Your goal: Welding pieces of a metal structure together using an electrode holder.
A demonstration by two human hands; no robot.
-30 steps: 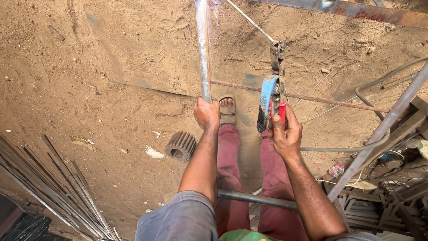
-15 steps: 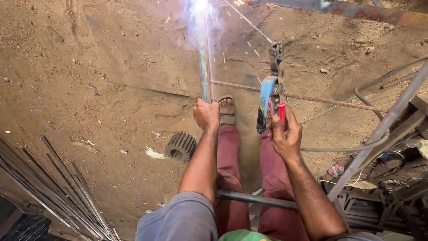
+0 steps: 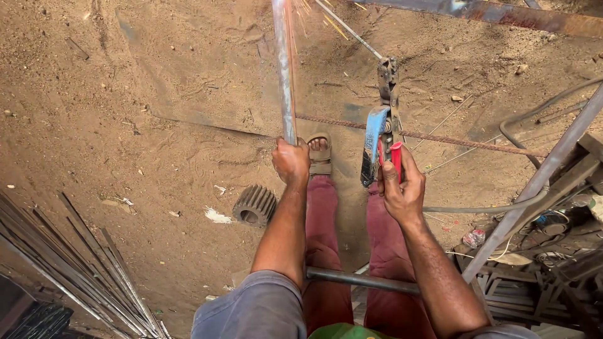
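1. Sandy dirt floor (image 3: pixel 157 94) lies below, with a gear wheel (image 3: pixel 254 205) and a bundle of thin rods (image 3: pixel 69 263).
2. Left hand (image 3: pixel 291 160) has its fingers clamped around an upright steel pipe (image 3: pixel 284 69).
3. Right hand (image 3: pixel 400 185) grips the red-handled electrode holder (image 3: pixel 383 135), fingers wrapped tight, just right of the pipe; sparks fly at the top edge.

Grey bare-metal pipe (image 3: pixel 284 69) above left hand (image 3: pixel 291 160) fingers, red-and-blue handled electrode holder (image 3: pixel 381 141) in right hand (image 3: pixel 402 188) fingers, maroon trousers (image 3: pixel 323 232) below both, rust-brown ribbed rebar (image 3: pixel 465 143) just beyond the fingertips, tan dirt floor (image 3: pixel 125 94).
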